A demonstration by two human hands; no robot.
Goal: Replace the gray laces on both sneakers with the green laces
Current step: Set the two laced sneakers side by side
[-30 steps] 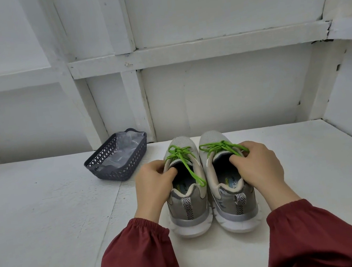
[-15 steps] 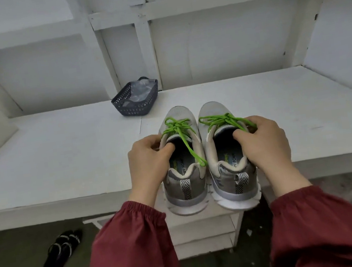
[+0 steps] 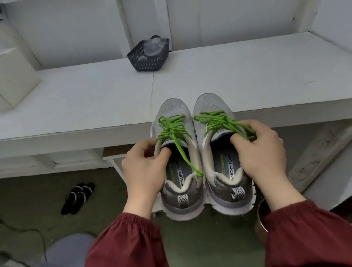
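Grips left sneaker (image 3: 177, 176) at the collar with left hand (image 3: 146, 171), fingers curled round its edge; grips right sneaker (image 3: 229, 168) the same way with right hand (image 3: 261, 150). Has lifted both off the bench (image 3: 76, 106) since a second ago; now holds them side by side past its front edge, above the floor. Shows green laces (image 3: 173, 129) tied on both, no gray visible. Reads as relacing finished, pair being carried off.

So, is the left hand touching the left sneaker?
Touching: the head view shows the left hand gripping the left sneaker, with its thumb tucked inside the opening.
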